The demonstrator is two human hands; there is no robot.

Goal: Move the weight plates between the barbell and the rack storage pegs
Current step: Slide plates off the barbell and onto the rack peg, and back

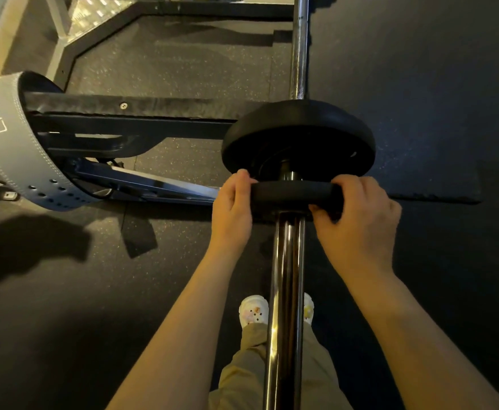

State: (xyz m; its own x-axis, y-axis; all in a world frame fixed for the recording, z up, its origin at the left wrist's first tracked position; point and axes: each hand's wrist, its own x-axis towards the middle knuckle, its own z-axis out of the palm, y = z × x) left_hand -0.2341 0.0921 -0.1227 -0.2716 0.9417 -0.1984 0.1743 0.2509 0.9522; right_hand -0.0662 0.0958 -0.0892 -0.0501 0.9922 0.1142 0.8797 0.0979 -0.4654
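View from a head-worn camera, looking down along a chrome barbell sleeve that runs from the near edge away toward the far end of the scene. A person's two bare hands hold a small black weight plate seen edge-on, threaded on the sleeve. The left hand curls its grip closed around the plate's left rim; the right hand grips the right rim, fingers wrapped under and thumb over the top. Just beyond, a gap of bare sleeve apart, sits a larger black plate on the same bar. To the left, a dark rack arm reaches toward the bar, with a grey lifting belt hung over its left end. Below the bar are the person's beige trousers and white clogs on dark rubber floor.

Risks, as a judgement: the feet stand directly under the sleeve, so a plate slipping off the near end could land on them. If the plate tilts while sliding, its hole may bind on the sleeve. Pushed toward the larger plate, the fingertips curled over the rim's far side could be pinched between the two.
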